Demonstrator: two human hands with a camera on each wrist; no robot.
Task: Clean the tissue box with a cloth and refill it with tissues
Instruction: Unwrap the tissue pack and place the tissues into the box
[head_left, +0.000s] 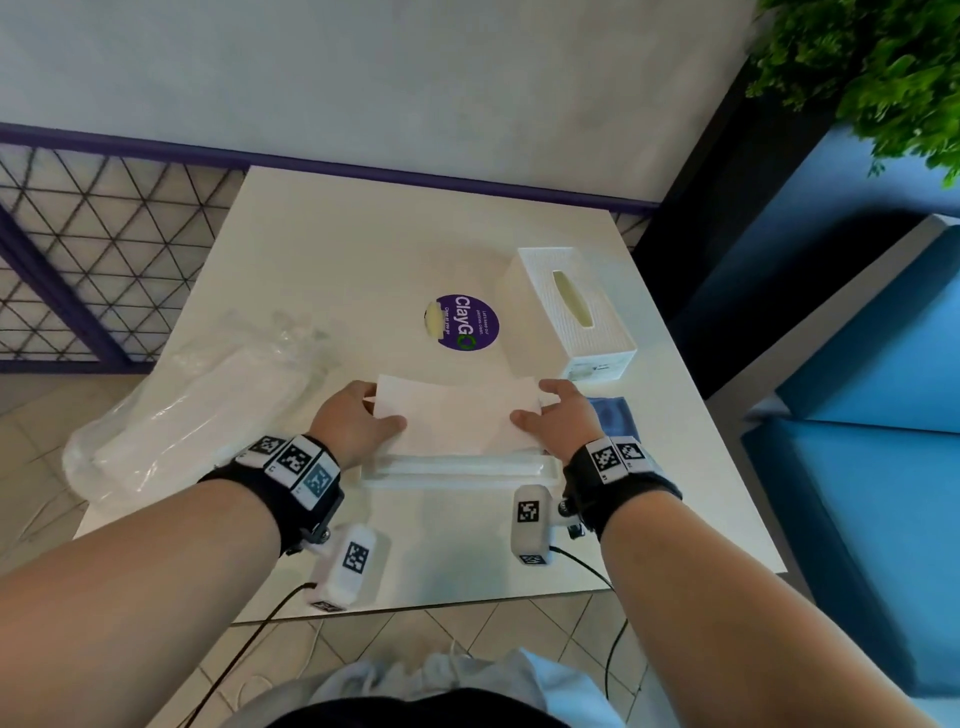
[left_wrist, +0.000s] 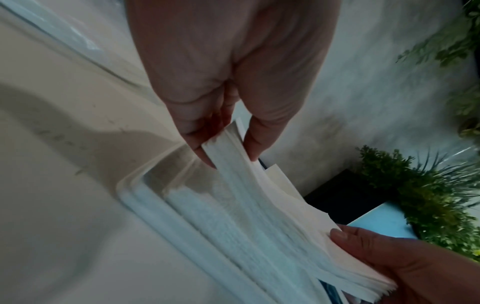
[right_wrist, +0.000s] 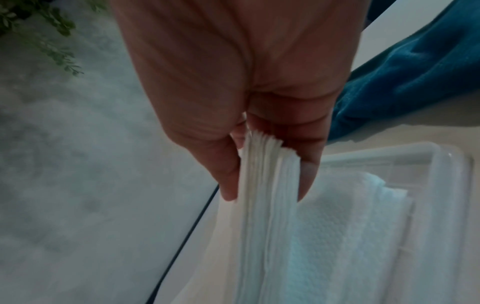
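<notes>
A stack of white tissues (head_left: 457, 415) is held just above the shallow white base tray (head_left: 457, 474) near the table's front. My left hand (head_left: 382, 405) pinches its left end (left_wrist: 226, 150) between thumb and fingers. My right hand (head_left: 537, 402) pinches the right end (right_wrist: 265, 185) the same way. More tissues (right_wrist: 337, 216) lie in the tray (right_wrist: 441, 185) under the stack. The white tissue box cover (head_left: 571, 306), slot facing up, stands at the back right, apart from the tray. A blue cloth (head_left: 610, 413) lies beside my right hand.
A clear plastic pack of tissues (head_left: 197, 405) lies on the table's left side and overhangs the edge. A round purple sticker (head_left: 465, 322) sits mid-table. A wall runs behind the table (head_left: 363, 249); blue seating (head_left: 857, 415) and a plant (head_left: 883, 62) are to the right.
</notes>
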